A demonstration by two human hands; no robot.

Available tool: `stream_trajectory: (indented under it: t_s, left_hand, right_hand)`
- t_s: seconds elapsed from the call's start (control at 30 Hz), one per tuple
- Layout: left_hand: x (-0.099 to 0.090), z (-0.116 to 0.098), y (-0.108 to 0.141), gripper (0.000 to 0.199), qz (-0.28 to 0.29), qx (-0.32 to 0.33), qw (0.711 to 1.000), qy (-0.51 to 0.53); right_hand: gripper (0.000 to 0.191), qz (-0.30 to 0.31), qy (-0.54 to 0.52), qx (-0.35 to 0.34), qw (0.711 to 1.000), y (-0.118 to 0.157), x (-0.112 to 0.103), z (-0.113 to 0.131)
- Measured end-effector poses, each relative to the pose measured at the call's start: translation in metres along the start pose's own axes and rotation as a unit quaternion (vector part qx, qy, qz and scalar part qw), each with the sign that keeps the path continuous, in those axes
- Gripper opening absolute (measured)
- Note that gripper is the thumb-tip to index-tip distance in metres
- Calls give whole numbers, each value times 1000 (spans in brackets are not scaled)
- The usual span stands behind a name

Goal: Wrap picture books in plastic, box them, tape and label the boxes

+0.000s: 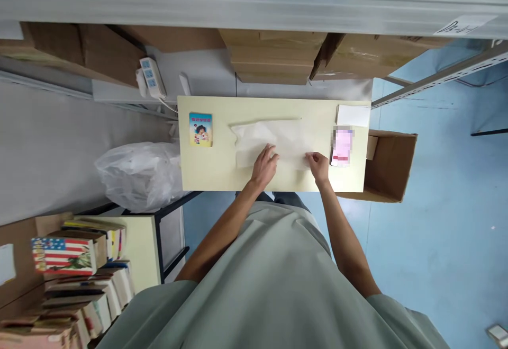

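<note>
With the left hand (pixel 265 168), I am resting loosely spread fingers on a pale, translucent sheet (pixel 273 134); with the right hand (pixel 318 166), I am pinching its right edge between thumb and fingertips. The sheet is lying across the middle of the counter (pixel 222 171), its left edge showing uneven folds.

Handling: I am judging the sheet as very light, limp and prone to creasing or tearing. Its surface is possibly slippery, but I am not telling paper from plastic film with certainty at this angle. I am rating the right edge as a sound pinch point and the flat middle as suited to a light, open-fingered press.

Containers: beside the counter's right end, an open carton (pixel 391 166) is showing its brown inner walls. On the left, a clear plastic bag (pixel 138 174) is bulging in crumpled folds; I am not making out its contents. At lower left, a cardboard box (pixel 19 280) is standing against rows of books (pixel 89 301), some of them seemingly inside it. Beyond the counter, larger cartons (pixel 273 55) are sitting beneath a shelf (pixel 222 7), their contents not showing.
</note>
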State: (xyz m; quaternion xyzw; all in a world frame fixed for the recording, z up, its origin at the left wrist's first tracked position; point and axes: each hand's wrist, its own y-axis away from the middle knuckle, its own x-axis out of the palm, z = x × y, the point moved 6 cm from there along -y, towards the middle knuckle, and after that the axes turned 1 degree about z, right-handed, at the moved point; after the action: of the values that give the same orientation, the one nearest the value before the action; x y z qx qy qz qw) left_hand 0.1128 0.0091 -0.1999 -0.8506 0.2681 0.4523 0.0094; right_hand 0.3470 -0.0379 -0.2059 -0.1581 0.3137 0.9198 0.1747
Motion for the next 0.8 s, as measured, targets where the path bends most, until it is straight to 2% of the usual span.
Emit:
stream_trajectory:
  t_s: [0.13,0.3,0.37,0.43,0.5,0.57,0.63,0.7,0.8]
  left_hand:
    - [1,19,13,29,-21,-30,999,-3]
    - [-9,39,41,26,-48,-47,997,-22]
    - [-11,44,52,22,-35,-54,998,-27]
    - [-13,44,60,19,-17,-49,998,-28]
    - [-17,41,61,40,-7,-34,999,-27]
    - [-24,38,54,58,-10,-20,999,-28]
    - [-28,35,38,65,-14,-9,999,-31]
    - [-29,35,18,67,-13,4,999,-36]
    - [-22,39,-7,66,-1,26,999,-33]
  right_hand:
    - [57,-15,86,15,996,0,-6,-24]
    - [52,6,136,18,990,4,-9,-35]
    - [51,5,175,15,984,8,-11,-33]
    - [51,-30,219,-14,975,14,-14,-22]
    - [53,-69,253,-87,961,20,-11,-2]
    - [53,-63,280,-184,940,25,5,23]
    - [53,-8,305,-266,914,28,36,44]
    - [55,64,333,-309,889,28,74,54]
    - [63,141,359,-323,864,23,124,53]
